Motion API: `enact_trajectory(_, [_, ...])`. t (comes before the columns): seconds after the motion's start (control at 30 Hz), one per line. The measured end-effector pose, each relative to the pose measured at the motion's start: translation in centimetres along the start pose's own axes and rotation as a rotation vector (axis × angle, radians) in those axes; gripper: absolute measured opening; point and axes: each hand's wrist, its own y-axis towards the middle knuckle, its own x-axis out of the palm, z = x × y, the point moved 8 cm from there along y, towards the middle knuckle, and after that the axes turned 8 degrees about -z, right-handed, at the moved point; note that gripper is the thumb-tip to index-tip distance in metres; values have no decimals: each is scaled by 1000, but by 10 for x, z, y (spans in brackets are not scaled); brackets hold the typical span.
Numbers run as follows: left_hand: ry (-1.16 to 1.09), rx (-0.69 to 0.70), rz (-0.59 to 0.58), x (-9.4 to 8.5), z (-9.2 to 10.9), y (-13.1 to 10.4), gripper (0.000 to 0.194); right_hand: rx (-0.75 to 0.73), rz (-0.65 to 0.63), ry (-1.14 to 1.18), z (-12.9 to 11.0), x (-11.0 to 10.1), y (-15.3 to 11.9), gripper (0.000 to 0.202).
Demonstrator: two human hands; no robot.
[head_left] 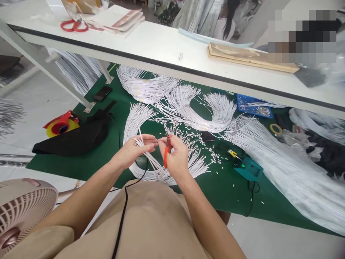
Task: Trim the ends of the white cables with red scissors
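"Okay, left hand (138, 146)?"
"Fingers close together, extended; a few white wires (153, 162) run across the palm, under the thumb."
"And right hand (177, 154)?"
"Curled around a red-handled tool (166, 158). Fingertips near the left's, can't tell whether they pinch anything."
"Where are the white wires?"
"In the left palm, just above a looped wire bundle (136, 112) on the green tabletop (215, 194)."
"Around?"
"Small white bits (192, 135) scattered beyond the hands, teal device (250, 169) off right, black cloth (78, 138) off left."
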Motion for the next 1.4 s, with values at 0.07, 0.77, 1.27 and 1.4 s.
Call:
enact_trajectory(0.07, [39, 26, 33, -4, 2, 1, 43, 93, -152, -9, 22, 25, -3, 16])
enact_trajectory(0.77, [-169, 121, 187, -13, -6, 8, 30, 381, -93, 347, 64, 51, -21, 25])
enact_trajectory(1.27, [-72, 101, -25, 15, 6, -7, 32, 269, -305, 771, 9, 37, 23, 18])
enact_trajectory(1.4, [-56, 117, 7, 9, 7, -6, 33, 267, -183, 618, 17, 30, 21, 20])
